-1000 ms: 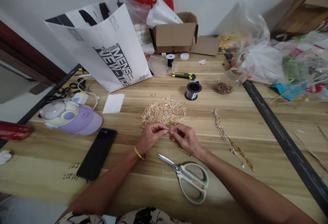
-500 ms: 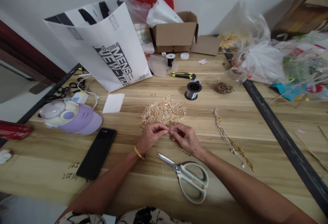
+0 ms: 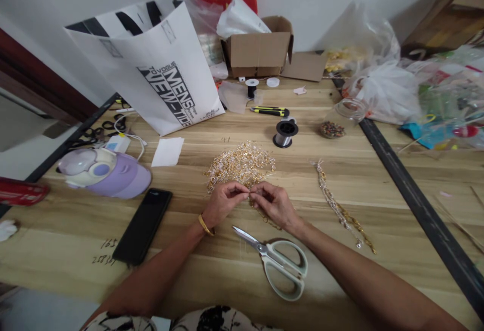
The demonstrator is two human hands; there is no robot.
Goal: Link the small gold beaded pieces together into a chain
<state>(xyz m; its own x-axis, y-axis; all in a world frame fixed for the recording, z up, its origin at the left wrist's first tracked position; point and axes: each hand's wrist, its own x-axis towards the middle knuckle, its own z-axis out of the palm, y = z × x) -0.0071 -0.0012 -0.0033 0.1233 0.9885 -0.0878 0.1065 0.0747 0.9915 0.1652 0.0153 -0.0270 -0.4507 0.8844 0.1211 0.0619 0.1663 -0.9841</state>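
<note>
Thumb and forefinger of the left hand [image 3: 223, 202] are pinched together, meeting the right hand [image 3: 275, 206], whose thumb and forefinger pinch likewise at one end of a single gold chain [image 3: 273, 224]; the bit between the left fingertips is too small to make out. The chain, of thin, round metal links, trails on the table from the right fingertips to just beneath that palm. One gold bracelet [image 3: 205, 226], a smooth band, rings the left wrist.

Just beyond both hands lies one low, rounded pile [image 3: 240, 164] of glittering gold and clear pieces, too many to count. Nearer the body than the hands, between the forearms, is one pair of scissors [image 3: 264, 252]: steel blades, two pale looped handles. Well to the right hand's right stretches one bundle of chains [image 3: 331, 202], knobbly, silver and gold.

Two spools stand beyond the right hand: one black-flanged spool [image 3: 284, 135] wound with shiny strand, and, farther off, one smaller white-topped spool [image 3: 251, 91] wound in black. Between them lies one slim yellow-and-black knife [image 3: 269, 111]. To the left hand's left are one flat, glossy black phone [image 3: 142, 227] and one square-edged white paper [image 3: 168, 152].
</note>
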